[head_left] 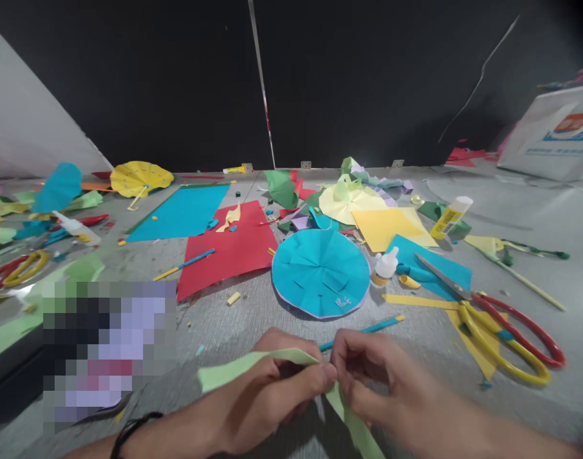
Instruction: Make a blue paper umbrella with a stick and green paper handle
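Left hand and right hand are pinching the green paper strip tight, very near. It could be ripping if they are pulling too hard.

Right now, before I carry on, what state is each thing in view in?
Light green paper strip, bent, pinched by both hands.
Left hand, grip shut on the strip.
Right hand, grip shut on the strip.
Scissors, blades shut, lying flat.
Blue paper disc, creased, lying flat.
Small glue bottle, upright, capped.
Glue stick, capped, lying down.
Yellow paper umbrella, open.
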A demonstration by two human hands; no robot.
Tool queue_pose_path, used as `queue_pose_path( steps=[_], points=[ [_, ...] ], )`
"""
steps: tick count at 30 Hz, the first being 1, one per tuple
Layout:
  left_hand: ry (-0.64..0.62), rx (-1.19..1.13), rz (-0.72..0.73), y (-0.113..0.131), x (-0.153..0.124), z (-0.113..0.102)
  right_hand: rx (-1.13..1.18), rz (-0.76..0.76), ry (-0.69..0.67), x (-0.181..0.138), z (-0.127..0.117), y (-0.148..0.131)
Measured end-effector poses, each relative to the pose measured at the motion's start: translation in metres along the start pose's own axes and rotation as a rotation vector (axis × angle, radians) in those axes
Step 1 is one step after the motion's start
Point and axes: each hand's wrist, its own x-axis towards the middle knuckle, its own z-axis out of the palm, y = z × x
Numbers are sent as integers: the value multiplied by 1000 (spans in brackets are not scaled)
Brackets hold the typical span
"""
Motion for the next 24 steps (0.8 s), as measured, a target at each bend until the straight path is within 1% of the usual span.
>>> queue_pose_path(
  steps=[2,5,12,17,20,22,24],
  points=[
    [47,-10,-10,1,-1,-2,11,-6,10,0,0,-2],
    [118,-86,-16,2,-1,-2,31,0,13,1,-1,-5],
    [134,-119,-15,1,-1,-4,56,7,13,2,-2,-10],
    [232,-296,-26,-5,2,-6,211,126,-31,3,-3,-7],
    [249,-408,-31,-6,4,-9,254,140,-50,3,-4,-4],
    [320,-477,-30,-3,6,-14,226,140,-59,3,-4,-3],
    [487,-527,-7,3,9,-21,178,148,-81,1,-4,-3]
  ],
)
